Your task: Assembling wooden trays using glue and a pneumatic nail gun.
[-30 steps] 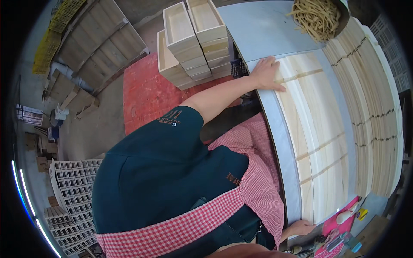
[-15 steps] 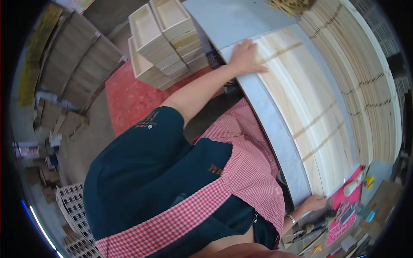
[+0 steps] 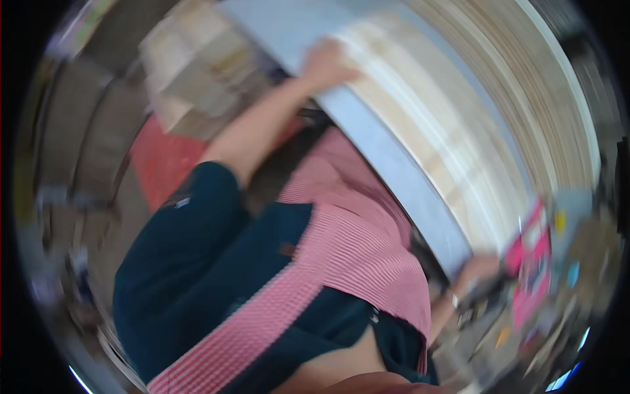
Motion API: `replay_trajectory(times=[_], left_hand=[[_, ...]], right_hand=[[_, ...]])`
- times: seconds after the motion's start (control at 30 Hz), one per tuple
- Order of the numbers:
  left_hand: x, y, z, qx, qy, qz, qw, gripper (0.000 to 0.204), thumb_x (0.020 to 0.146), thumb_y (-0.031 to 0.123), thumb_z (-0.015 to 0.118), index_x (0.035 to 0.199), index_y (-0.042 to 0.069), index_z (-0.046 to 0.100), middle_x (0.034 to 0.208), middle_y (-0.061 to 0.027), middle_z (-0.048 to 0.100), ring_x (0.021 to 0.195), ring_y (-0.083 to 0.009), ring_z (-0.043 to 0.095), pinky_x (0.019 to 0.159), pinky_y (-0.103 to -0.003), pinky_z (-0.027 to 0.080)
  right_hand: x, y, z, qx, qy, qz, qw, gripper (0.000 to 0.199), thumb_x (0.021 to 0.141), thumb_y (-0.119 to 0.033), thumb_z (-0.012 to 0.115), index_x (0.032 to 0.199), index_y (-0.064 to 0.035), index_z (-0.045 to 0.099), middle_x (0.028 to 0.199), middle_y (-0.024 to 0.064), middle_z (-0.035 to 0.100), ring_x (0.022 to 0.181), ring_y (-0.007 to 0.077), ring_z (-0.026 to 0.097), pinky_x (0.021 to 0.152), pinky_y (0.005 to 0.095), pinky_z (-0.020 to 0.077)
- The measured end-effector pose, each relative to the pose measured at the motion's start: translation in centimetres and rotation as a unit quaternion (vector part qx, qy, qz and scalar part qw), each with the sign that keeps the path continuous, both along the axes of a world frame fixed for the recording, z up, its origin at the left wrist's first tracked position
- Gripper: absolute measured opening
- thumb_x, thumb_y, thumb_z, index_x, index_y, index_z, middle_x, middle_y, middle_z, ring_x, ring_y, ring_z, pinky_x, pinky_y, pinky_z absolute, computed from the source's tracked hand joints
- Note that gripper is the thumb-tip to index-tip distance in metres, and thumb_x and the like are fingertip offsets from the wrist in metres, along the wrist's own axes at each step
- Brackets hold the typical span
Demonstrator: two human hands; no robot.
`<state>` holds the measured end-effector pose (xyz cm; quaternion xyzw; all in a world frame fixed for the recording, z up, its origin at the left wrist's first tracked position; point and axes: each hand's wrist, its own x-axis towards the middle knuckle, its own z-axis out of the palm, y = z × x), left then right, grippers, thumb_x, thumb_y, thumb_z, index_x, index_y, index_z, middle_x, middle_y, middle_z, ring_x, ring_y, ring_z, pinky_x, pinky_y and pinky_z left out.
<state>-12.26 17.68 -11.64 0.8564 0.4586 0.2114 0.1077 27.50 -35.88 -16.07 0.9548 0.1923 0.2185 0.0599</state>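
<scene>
The whole picture is smeared by motion. A row of pale wooden boards [image 3: 420, 125] lies on a grey-blue tabletop [image 3: 394, 174] in front of me, running from upper left to lower right. My left hand [image 3: 327, 65] is closed around the boards' far-left end, its thumb over their near side. At the opposite end, low on the right, my right hand [image 3: 478, 268] is against or just beside the boards. Its fingers are too blurred to make out.
Beyond the boards runs a long stack of thin wooden pieces [image 3: 525, 98]. Stacked wooden trays [image 3: 197, 65] stand at upper left over a red floor patch [image 3: 164, 161]. Pink material [image 3: 531, 276] and blurred clutter lie at lower right.
The view has swung, so the table, boards and trays appear shifted left and up. Both hands stay at the ends of the boards. The picture has turned much blurrier.
</scene>
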Motion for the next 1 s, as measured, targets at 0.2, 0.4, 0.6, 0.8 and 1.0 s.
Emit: replay_trajectory(times=[0.2,0.4,0.6,0.8,1.0], left_hand=[[0.1,5.1,-2.0,0.060,0.091,0.031,0.994,0.079,0.091,0.061,0.059,0.147,0.007,0.047,0.155,-0.0215,0.042,0.141,-0.0371,0.042,0.108,-0.057,0.038],[6.7,8.8,-1.5,0.045,0.063,-0.051,0.996,0.071,0.096,0.058,0.054,0.146,0.008,0.049,0.154,-0.0232,0.041,0.139,-0.0401,0.044,0.110,-0.048,0.040],[11.3,11.6,-2.0,0.016,0.057,-0.097,0.994,0.072,0.095,0.060,0.053,0.145,0.008,0.051,0.152,-0.0247,0.043,0.137,-0.0409,0.046,0.109,-0.048,0.040],[13.4,10.3,-1.3,0.027,0.079,-0.016,0.996,0.075,0.095,0.065,0.050,0.143,0.009,0.053,0.148,-0.0260,0.046,0.132,-0.0442,0.048,0.107,-0.049,0.041],[13.7,10.9,-2.5,0.065,0.111,0.015,0.992,0.078,0.094,0.069,0.047,0.142,0.008,0.053,0.144,-0.0265,0.050,0.126,-0.0459,0.051,0.107,-0.050,0.040]], right_hand=[[-0.1,2.9,1.9,0.204,0.053,0.087,0.974,0.037,0.090,-0.006,0.051,0.124,0.0044,0.060,0.132,0.0286,0.057,0.118,0.0450,0.057,0.104,0.0472,0.0447],[5.0,4.3,3.4,0.242,0.057,0.097,0.964,0.040,0.091,-0.009,0.053,0.129,0.0032,0.058,0.135,0.0262,0.056,0.122,0.0437,0.054,0.104,0.0478,0.0449],[10.5,8.5,4.0,0.244,0.041,0.109,0.963,0.038,0.092,-0.012,0.053,0.128,0.0014,0.059,0.132,0.0255,0.058,0.118,0.0450,0.056,0.101,0.0486,0.0470],[12.3,11.0,3.2,0.208,0.112,0.060,0.970,0.031,0.093,-0.014,0.052,0.119,0.0012,0.061,0.123,0.0248,0.063,0.107,0.0455,0.060,0.094,0.0499,0.0498],[12.4,11.3,1.6,0.181,-0.010,0.080,0.980,0.026,0.092,-0.014,0.052,0.110,0.0013,0.062,0.115,0.0247,0.066,0.097,0.0455,0.063,0.088,0.0500,0.0517]])
